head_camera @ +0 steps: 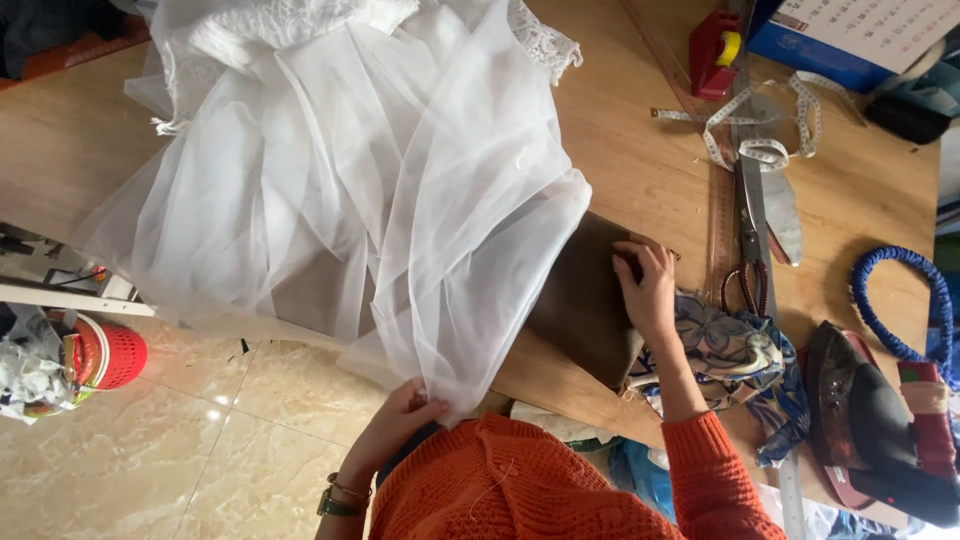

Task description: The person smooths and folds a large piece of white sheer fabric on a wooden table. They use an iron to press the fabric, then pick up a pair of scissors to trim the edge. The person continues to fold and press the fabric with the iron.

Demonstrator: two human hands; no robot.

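Hands [400, 415] on tulle [380, 180]; brown cloth [585, 300]

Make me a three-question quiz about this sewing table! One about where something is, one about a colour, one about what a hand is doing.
1. Where is the measuring tape?
A. on the table
B. on the floor
C. round a neck

2. What colour are the sleeves?
A. green
B. orange
C. black

3. What is the left hand doing?
A. pinching the white sheer fabric
B. holding scissors
C. resting empty

Answers: 1 A, it lies coiled on the wood. 2 B, both knitted sleeves are orange. 3 A, its fingers grip the fabric's edge.
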